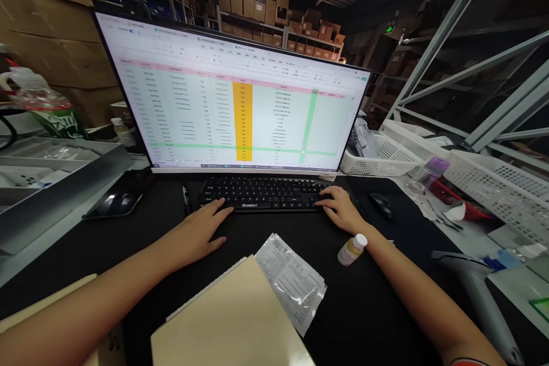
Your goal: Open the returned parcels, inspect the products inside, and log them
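Observation:
My left hand rests at the lower left of a black keyboard, fingers apart, with fingertips on or just by its front keys. On the number pad at the keyboard's right end lie the fingers of my right hand, spread and holding nothing. Behind the keys a wide monitor shows a spreadsheet with an orange column and green bands. A small bottle with a white cap stands beside my right wrist. Between my forearms are a cream folder or box and a printed silver packet, partly covered by it.
A mouse sits right of the keyboard; a phone and pen lie to the left. White baskets and a handheld scanner are on the right. A grey tray, green-labelled bottle and cardboard boxes flank the left.

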Available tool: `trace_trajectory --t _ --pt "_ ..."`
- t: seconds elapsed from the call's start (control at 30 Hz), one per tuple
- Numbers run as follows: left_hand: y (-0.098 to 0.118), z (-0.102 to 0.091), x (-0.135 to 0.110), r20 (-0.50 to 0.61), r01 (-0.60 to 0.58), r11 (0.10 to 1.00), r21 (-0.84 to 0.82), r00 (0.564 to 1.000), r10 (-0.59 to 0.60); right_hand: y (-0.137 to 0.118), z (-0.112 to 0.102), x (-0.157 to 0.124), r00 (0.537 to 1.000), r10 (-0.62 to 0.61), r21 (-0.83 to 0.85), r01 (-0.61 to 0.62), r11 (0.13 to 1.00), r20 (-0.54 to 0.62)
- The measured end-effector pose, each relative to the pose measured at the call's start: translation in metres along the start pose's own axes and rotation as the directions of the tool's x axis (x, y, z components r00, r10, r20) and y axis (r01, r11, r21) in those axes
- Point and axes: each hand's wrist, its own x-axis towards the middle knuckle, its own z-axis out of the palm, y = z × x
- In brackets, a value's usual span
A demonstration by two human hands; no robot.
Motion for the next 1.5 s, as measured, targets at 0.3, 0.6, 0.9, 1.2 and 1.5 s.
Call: trace_trajectory --t 0.3,0.6,0.9,1.2,1.5 --pt "0.002 -0.005 -0.003 -0.011 -0.010 0.999 -0.049 1.000 0.010 0.013 -0.007 -0.006 0.989 0.144 -0.067 -0.146 0.987 -0.039" --pt "0.005 -0.009 -0.004 -0.011 -0.008 0.999 -0.045 1.000 0.008 0.090 -0.041 -0.071 0.818 0.546 -0.319 -0.574 0.754 -0.180" --pt "0.001 -0.004 -0.004 -0.045 -0.030 0.999 -0.034 0.999 0.028 0.117 -0.028 -0.106 0.755 0.615 -0.277 -0.655 0.703 -0.226" --pt "0.006 -0.010 -0.004 0.000 -0.034 0.999 0.015 0.999 0.034 0.118 -0.030 -0.108 0.735 0.646 -0.284 -0.677 0.679 -0.206" --pt "0.007 -0.006 -0.004 -0.045 -0.069 0.997 0.040 0.996 0.071 0.120 -0.030 -0.108 0.747 0.630 -0.273 -0.664 0.696 -0.212"
